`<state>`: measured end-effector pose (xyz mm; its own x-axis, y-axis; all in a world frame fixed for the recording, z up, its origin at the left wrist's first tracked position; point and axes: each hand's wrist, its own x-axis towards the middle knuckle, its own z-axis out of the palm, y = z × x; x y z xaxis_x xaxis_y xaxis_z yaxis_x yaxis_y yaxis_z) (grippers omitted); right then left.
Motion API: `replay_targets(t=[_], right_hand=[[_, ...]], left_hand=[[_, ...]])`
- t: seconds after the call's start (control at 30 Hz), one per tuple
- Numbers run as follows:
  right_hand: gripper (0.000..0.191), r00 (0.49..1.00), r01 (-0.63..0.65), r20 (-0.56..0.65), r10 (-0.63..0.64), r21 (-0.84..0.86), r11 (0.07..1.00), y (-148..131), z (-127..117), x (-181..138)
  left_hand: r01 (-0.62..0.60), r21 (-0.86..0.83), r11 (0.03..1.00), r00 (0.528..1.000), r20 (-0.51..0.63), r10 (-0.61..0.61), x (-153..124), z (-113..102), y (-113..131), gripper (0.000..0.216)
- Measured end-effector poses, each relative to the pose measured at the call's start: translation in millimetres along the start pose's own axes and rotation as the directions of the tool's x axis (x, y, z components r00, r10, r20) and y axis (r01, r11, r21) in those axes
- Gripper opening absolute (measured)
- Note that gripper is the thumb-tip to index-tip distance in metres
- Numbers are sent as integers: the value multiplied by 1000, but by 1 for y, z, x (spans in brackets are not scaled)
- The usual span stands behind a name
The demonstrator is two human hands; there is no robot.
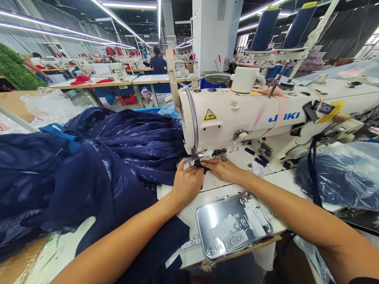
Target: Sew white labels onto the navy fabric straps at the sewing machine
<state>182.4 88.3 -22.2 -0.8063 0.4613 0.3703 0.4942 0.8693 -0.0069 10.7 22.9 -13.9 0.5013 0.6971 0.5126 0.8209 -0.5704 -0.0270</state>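
Around you, long ceiling light strips [59,32] run above rows of sewing tables [91,83], with a white pillar [211,35] straight ahead.

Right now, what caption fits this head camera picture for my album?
Both hands, left hand and right hand, press navy fabric under a white sewing machine.

Metal tray [207,221] of labels [235,239], thread cones [265,27], plastic-bagged fabric [346,177]

The white sewing table [207,187] carries a white sewing machine [266,118] at its far side and a heap of dark blue fabric [89,169] spreading over its left half. Near the front edge sits a metal tray [204,221] — paper labels [237,230] inside — and on the right a clear plastic bag [346,177] of blue cloth.
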Motion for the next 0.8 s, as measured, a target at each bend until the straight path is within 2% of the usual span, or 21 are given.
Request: replay_targets(t=[0.17,0.3,0.4,0.5,0.57,0.63,0.8], right_hand=[[35,1000,19,-12,-19,-42,999,-2,-5,-1],[29,999,42,-4,-42,-55,998,-12,-12,-3],[28,998,55,-6,-55,16,998,-21,-11,-5],[29,997,53,-53,-52,18,998,-24,-5,-6],[29,996,48,-76,-46,18,999,-22,0,-6],[29,995,48,-94,-43,49,998,-18,2,-6],[29,992,11,-129,14,188,982,-12,6,-6]], left_hand=[[3,19,1000,997,82,-5,-13,-17,4,31],[19,86,996,993,112,-28,-16,-25,-19,33],[138,13,990,983,119,-139,-10,-25,-42,35],[240,-56,969,962,146,-230,-4,-21,-50,38],[206,-50,977,968,158,-196,-4,-20,-48,38],[120,-25,992,982,149,-115,-5,-19,-43,36],[-43,42,998,995,91,39,-10,-17,-39,27]])
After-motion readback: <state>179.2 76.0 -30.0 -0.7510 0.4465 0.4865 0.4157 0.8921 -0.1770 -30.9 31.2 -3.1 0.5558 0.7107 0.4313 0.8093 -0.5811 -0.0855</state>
